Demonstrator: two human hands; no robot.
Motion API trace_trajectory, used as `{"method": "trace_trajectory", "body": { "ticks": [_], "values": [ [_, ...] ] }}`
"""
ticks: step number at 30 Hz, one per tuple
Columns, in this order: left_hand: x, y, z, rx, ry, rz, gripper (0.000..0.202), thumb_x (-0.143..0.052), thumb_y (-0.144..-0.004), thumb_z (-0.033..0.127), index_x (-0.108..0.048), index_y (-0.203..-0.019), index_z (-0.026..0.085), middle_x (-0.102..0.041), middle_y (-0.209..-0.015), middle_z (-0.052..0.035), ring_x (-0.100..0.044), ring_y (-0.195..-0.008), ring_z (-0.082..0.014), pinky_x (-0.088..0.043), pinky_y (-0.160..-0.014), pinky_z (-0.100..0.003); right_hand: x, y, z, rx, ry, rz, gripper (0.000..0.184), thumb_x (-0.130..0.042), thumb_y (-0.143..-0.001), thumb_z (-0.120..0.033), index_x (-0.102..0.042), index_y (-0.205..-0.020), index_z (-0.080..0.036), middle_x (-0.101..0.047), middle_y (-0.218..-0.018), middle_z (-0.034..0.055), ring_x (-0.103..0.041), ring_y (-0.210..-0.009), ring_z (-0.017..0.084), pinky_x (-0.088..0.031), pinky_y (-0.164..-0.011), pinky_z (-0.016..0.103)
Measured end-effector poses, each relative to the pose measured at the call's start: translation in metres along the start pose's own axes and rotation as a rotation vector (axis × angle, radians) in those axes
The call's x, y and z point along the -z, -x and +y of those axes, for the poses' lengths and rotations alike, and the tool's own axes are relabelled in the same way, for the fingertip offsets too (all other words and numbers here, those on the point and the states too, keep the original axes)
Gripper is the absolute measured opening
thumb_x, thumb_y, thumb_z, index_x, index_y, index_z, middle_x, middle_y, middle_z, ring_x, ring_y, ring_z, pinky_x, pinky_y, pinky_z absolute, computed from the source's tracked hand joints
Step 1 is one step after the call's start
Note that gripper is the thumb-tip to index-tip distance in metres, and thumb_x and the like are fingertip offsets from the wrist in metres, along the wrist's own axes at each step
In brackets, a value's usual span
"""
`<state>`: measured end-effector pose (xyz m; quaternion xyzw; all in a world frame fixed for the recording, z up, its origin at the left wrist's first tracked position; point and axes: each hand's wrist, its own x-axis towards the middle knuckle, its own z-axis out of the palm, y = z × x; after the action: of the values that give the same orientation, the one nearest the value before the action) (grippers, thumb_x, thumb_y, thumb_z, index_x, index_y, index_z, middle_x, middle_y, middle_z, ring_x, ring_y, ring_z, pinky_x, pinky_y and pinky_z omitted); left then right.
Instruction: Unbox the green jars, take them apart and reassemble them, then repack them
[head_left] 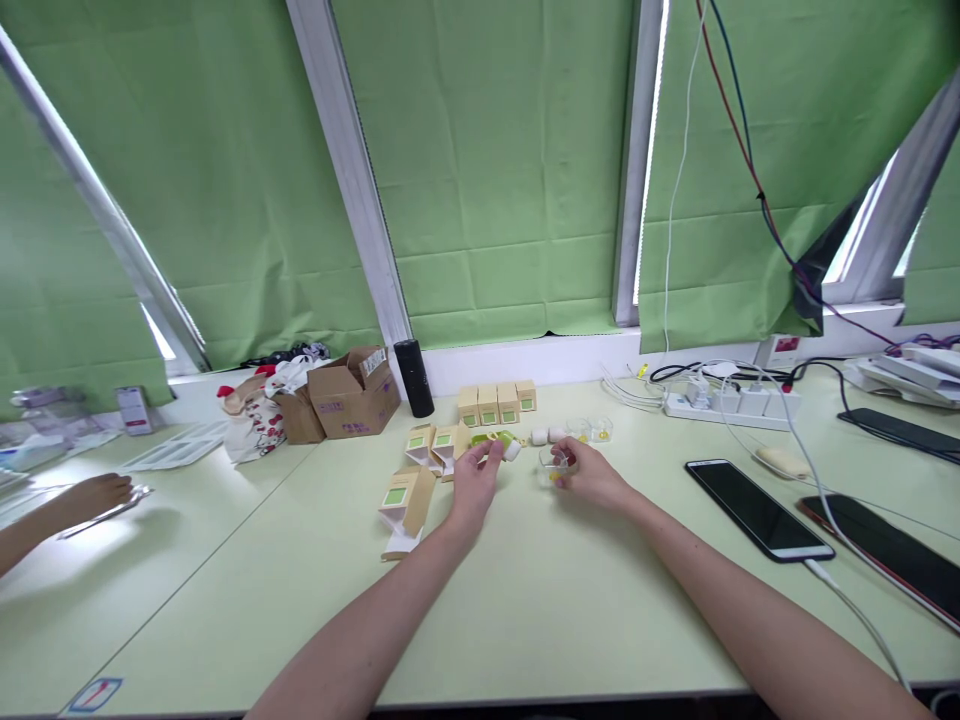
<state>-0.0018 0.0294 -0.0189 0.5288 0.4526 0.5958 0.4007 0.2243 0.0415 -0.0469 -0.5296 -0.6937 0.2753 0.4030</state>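
Before green curtains (487,180), above a pale table (570,600), gripping a small green bottle (507,440) in the closed left hand (474,482), white cap (512,452) toward four o'clock. Pinching a clear cup (549,466) with the right hand (592,473), near the bottle at four o'clock from it. Close by at three, two white cylinders (539,437), then two more cups (601,431); at nine and eight, opened cartons (409,495); at twelve, upright cartons (489,406) in a row. Farther out at ten, a black cylinder (414,380); well apart at nine, another person's hand (101,492).

Free tabletop (555,610) between the forearms (409,610); open cartons (409,498) beside the left hand (474,485) in the way
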Motion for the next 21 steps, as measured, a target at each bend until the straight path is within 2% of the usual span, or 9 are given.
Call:
{"method": "trace_trajectory", "body": {
  "ticks": [3,5,7,9,14,21],
  "values": [
    [0.000,0.000,0.000,-0.020,-0.001,0.000,0.061,-0.077,-0.074,0.072,-0.083,-0.096,0.015,-0.079,-0.095,-0.0111,-0.068,-0.089,-0.0243,-0.051,-0.085,-0.034,-0.001,-0.002,-0.006,-0.040,-0.355,0.010,0.042,-0.077,-0.061,-0.025,-0.066,-0.102,-0.021,-0.067,-0.094,0.0031,-0.060,-0.087,0.022,-0.048,-0.082,0.036],
    [0.000,0.001,0.001,-0.019,-0.011,0.002,0.061,-0.076,-0.075,0.072,-0.082,-0.095,0.015,-0.079,-0.095,-0.0110,-0.068,-0.089,-0.0244,-0.050,-0.085,-0.034,0.000,0.000,-0.013,-0.047,-0.574,-0.017,0.045,-0.080,-0.063,-0.031,-0.068,-0.106,-0.023,-0.067,-0.092,0.0028,-0.059,-0.085,0.021,-0.049,-0.077,0.035],
    [0.000,0.002,0.002,-0.019,-0.023,0.009,0.062,-0.074,-0.076,0.073,-0.082,-0.094,0.015,-0.079,-0.096,-0.0111,-0.068,-0.089,-0.0246,-0.050,-0.086,-0.034,0.001,0.004,-0.022,-0.065,-0.763,-0.078,0.049,-0.083,-0.067,-0.036,-0.070,-0.113,-0.025,-0.069,-0.099,0.0041,-0.060,-0.084,0.020,-0.049,-0.072,0.033],
    [0.000,0.002,0.003,-0.022,-0.029,0.010,0.063,-0.072,-0.077,0.074,-0.082,-0.094,0.015,-0.079,-0.097,-0.0114,-0.067,-0.091,-0.0250,-0.050,-0.087,-0.035,0.002,0.009,-0.030,-0.071,-0.910,-0.137,0.049,-0.086,-0.070,-0.039,-0.073,-0.116,-0.027,-0.070,-0.110,0.0064,-0.062,-0.090,0.021,-0.052,-0.072,0.034],
    [0.000,0.003,0.004,-0.032,-0.012,0.004,0.064,-0.071,-0.077,0.075,-0.081,-0.094,0.014,-0.080,-0.097,-0.0120,-0.067,-0.093,-0.0257,-0.050,-0.090,-0.036,0.000,0.018,-0.040,-0.065,-1.093,-0.218,0.046,-0.088,-0.072,-0.037,-0.076,-0.115,-0.027,-0.068,-0.120,0.0076,-0.064,-0.095,0.022,-0.057,-0.080,0.038],
    [0.000,0.004,0.005,-0.076,0.014,-0.011,0.062,-0.068,-0.081,0.075,-0.080,-0.092,0.015,-0.079,-0.097,-0.0113,-0.068,-0.094,-0.0255,-0.049,-0.091,-0.036,-0.009,0.018,-0.037,-0.032,-1.108,-0.227,0.042,-0.092,-0.069,-0.032,-0.077,-0.107,-0.024,-0.068,-0.108,0.0052,-0.065,-0.094,0.021,-0.058,-0.091,0.045]
  ]
}}
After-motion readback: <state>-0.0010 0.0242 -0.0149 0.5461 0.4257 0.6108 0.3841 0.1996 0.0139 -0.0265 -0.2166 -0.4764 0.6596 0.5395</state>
